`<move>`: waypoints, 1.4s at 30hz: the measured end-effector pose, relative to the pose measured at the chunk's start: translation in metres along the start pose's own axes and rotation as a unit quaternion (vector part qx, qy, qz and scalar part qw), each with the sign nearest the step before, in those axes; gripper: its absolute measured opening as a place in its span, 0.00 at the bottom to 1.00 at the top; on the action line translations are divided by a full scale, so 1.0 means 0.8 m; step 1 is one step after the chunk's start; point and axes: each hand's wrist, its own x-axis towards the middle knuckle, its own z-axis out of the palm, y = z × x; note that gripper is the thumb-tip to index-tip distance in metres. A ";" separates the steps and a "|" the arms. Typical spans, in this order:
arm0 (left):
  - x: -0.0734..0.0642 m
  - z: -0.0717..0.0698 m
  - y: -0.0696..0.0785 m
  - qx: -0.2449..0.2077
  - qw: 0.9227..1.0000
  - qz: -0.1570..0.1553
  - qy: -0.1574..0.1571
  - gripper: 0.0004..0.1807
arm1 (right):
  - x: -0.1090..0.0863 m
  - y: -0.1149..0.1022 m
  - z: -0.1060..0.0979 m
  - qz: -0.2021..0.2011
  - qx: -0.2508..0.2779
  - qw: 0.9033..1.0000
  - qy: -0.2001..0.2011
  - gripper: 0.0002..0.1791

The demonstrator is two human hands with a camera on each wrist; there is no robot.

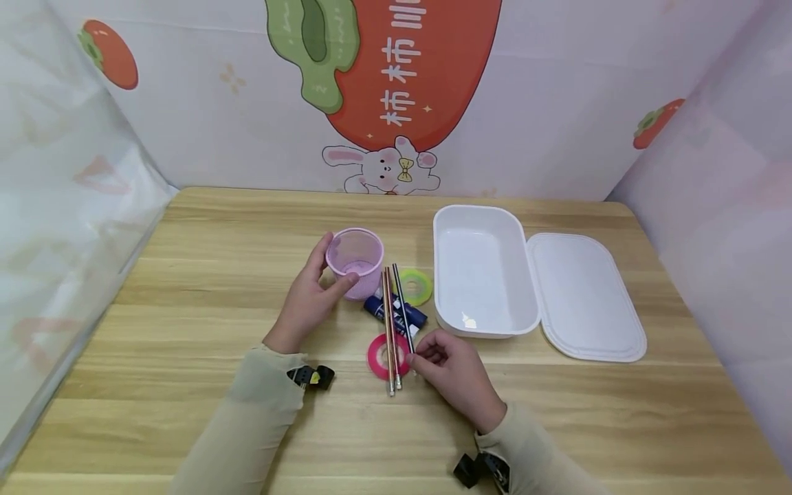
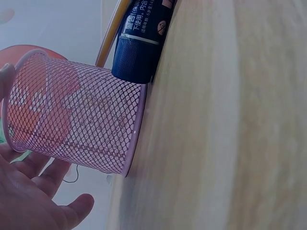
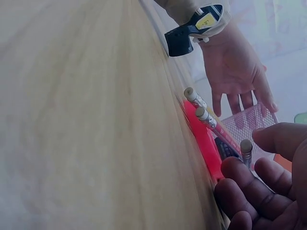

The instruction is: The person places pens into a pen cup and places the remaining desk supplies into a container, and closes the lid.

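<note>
My left hand [image 1: 307,297] holds a pink mesh pen cup [image 1: 361,283], its thumb on the near side and its fingers behind. The cup stands upright on the table, open at the top. In the left wrist view, fingertips [image 2: 50,175] touch the mesh near the rim. My right hand [image 1: 456,377] has its thumb and curled fingers about the eraser end of a dark striped pencil [image 1: 402,302]. Two more pencils [image 1: 391,323] lie beside it, across a dark blue glue stick [image 1: 417,316] and a red tape roll [image 1: 374,357]. In the right wrist view, white erasers [image 3: 200,112] point toward the camera.
A yellow-green tape roll [image 1: 423,290] lies behind the glue stick. To the right stands a white plastic box [image 1: 441,275], open, with its white lid [image 1: 584,295] flat on the table beside it. A printed cloth [image 1: 544,124] hangs behind the wooden table [image 1: 216,275].
</note>
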 end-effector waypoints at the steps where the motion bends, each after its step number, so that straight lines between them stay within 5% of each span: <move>1: 0.000 0.001 0.000 0.002 1.000 0.001 -0.001 0.49 | -0.001 0.000 0.000 0.002 0.000 1.000 0.000 0.07; 21: -0.002 0.002 0.004 0.010 1.000 -0.009 0.001 0.48 | -0.005 0.000 0.000 -0.006 0.009 1.000 0.004 0.07; 42: -0.003 0.003 0.000 0.008 1.000 -0.004 0.001 0.48 | -0.008 0.005 0.001 -0.078 0.051 0.996 0.011 0.05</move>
